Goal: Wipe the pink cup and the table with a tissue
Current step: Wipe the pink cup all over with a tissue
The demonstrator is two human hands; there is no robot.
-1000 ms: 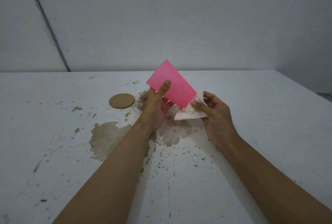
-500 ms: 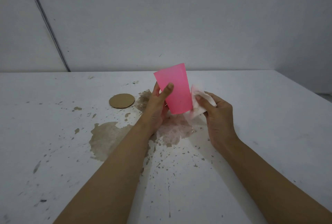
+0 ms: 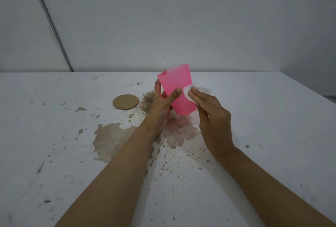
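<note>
My left hand [image 3: 160, 110] grips the pink plastic cup [image 3: 179, 84] above the white table [image 3: 272, 117], thumb across the front and fingers behind. The cup is nearly upright, its wide end up and tilted slightly left. A white tissue [image 3: 187, 93] lies against the cup's right side under the fingers of my right hand [image 3: 212, 114], which holds it there. Part of the tissue sticks out behind those fingers and below the palm. A brown spill [image 3: 109, 139] and many dried splatters stain the table beneath and left of the cup.
A round brown cardboard disc [image 3: 125, 101] lies flat on the table just left of my left hand. The white wall stands close behind the table's far edge. The table's right edge runs diagonally at the far right.
The cup turned from a steep tilt to nearly upright. My right hand moved the tissue from below the cup's lower end up onto its right side.
</note>
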